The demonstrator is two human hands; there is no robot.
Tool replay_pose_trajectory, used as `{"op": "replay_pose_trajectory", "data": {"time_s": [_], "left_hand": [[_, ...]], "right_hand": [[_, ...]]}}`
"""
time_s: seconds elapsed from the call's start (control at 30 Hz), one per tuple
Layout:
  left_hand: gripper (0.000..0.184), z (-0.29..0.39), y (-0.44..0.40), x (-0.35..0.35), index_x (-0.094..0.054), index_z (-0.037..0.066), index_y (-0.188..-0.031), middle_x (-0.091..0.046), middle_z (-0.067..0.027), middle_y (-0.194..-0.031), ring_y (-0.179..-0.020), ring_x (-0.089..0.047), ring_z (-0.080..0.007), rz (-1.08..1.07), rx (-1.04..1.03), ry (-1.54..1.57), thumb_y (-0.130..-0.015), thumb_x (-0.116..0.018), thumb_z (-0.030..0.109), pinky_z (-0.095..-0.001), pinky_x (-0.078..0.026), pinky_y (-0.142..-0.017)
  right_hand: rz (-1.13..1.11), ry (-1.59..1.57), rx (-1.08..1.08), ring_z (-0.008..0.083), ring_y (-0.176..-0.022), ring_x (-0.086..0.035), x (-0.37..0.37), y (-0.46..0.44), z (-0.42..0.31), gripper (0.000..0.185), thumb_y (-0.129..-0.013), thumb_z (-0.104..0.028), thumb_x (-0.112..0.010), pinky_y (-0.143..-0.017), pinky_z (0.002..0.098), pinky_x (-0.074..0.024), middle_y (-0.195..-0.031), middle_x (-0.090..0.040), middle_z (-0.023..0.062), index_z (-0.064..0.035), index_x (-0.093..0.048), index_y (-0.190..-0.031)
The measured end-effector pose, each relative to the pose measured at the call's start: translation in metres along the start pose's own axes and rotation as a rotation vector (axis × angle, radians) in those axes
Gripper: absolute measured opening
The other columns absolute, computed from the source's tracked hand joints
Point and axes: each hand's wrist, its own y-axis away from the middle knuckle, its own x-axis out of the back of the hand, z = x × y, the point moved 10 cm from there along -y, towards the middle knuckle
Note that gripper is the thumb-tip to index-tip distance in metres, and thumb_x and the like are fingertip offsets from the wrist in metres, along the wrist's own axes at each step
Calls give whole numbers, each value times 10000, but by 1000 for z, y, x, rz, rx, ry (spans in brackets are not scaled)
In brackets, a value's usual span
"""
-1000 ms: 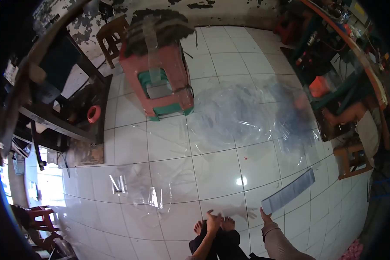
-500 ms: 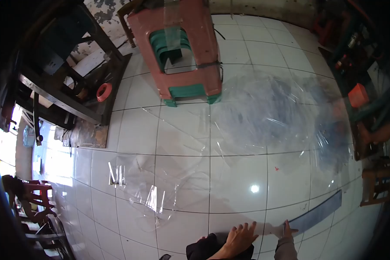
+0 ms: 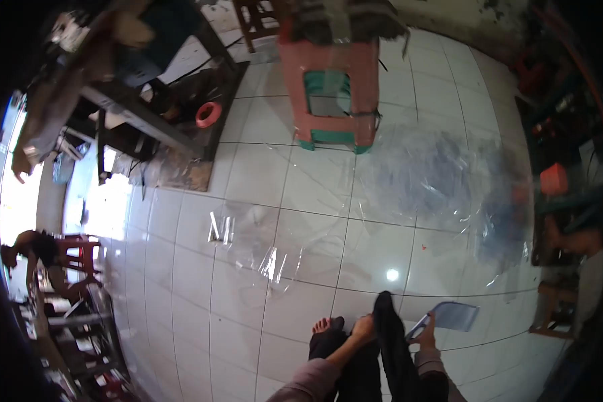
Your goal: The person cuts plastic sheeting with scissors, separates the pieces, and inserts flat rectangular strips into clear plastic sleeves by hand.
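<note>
Right hand [image 3: 425, 333]: fingers closed on the near end of the sheet [image 3: 458, 316], which extends beyond them and to the right. Half a second earlier the sheet reached farther out; it now appears shorter and bent, apparently managed by this hand alone. Left hand [image 3: 364, 329]: fingers, previously spread, now bunched beside the dark trouser leg [image 3: 390, 328]; whether they grip it cannot be told. Film [image 3: 422, 177] lies well beyond both hands' fingers.
</note>
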Motion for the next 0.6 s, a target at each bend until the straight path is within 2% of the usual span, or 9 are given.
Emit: {"op": "replay_pose_trajectory", "data": {"time_s": [0.07, 0.13, 0.2, 0.27, 0.33, 0.47, 0.53, 0.57, 0.6], "left_hand": [[468, 7, 38, -5, -423, 74, -1220, -626, -161, -996, -871, -620, -323, 333, -318, 137, -856, -548, 339, -411, -492, -750], [625, 65, 113, 3, -339, 104, -1357, -552, -121, -1200, -1133, -505, -251, -285, -202, 1013, -896, -437, 515, -361, -400, -919], [740, 174, 213, 61, -307, 140, -1388, -460, -90, -1313, -1235, -396, -231, -618, -225, 1442, -858, -327, 657, -397, -296, -1009], [849, 271, 290, 125, -298, 149, -1395, -390, -61, -1379, -1277, -339, -225, -1102, -717, 2045, -799, -249, 751, -452, -218, -1048], [699, 316, 349, 248, -386, 119, -1267, -461, -47, -1257, -1181, -403, -203, -965, -991, 2653, -816, -358, 652, -418, -263, -1005], [249, 210, 441, 320, -562, 91, -906, -575, -7, -927, -922, -523, -134, 183, -1052, 2366, -914, -487, 328, -296, -387, -868], [284, 114, 578, 324, -565, 63, -1019, -583, -75, -1016, -914, -557, -187, 1197, -766, 1967, -935, -438, 303, -346, -432, -865], [334, 101, 670, 329, -564, 54, -1106, -583, -116, -1091, -962, -573, -233, 1585, -560, 1396, -932, -437, 309, -380, -454, -891], [374, 119, 726, 329, -531, 51, -1149, -570, -125, -1107, -989, -560, -253, 1764, -596, 1241, -934, -422, 338, -399, -448, -892]], "right_hand": [[-76, -541, -430, 323, -1109, -431, -30, 36, -24, 887, -605, -479, -709, -935, 422, -356, -1228, -430, 124, -87, -329, -1304], [-163, -543, -563, 332, -1118, -423, -51, 79, -69, 891, -600, -496, -702, -930, 451, -346, -1238, -427, 125, -97, -334, -1307], [-273, -481, -642, 342, -1127, -416, -71, 123, -113, 895, -596, -513, -695, -926, 480, -337, -1247, -424, 126, -108, -339, -1310], [-386, -426, -713, 351, -1136, -408, -93, 162, -153, 899, -592, -530, -688, -921, 509, -328, -1257, -422, 127, -119, -343, -1313], [-497, -368, -769, 360, -1144, -401, -114, 199, -190, 904, -587, -547, -681, -917, 538, -319, -1266, -419, 129, -130, -348, -1316], [-714, -265, -877, 378, -1162, -385, -159, 265, -250, 913, -579, -581, -667, -908, 597, -300, -1285, -414, 131, -151, -357, -1322], [-839, -217, -927, 388, -1170, -378, -187, 292, -274, 919, -574, -598, -660, -903, 626, -291, -1294, -411, 133, -162, -361, -1325], [-903, -200, -963, 392, -1175, -374, -200, 306, -284, 921, -572, -607, -657, -901, 640, -286, -1299, -410, 133, -167, -364, -1327], [-967, -192, -996, 397, -1179, -370, -214, 318, -294, 924, -570, -616, -653, -899, 655, -282, -1304, -409, 134, -172, -366, -1328]]}}
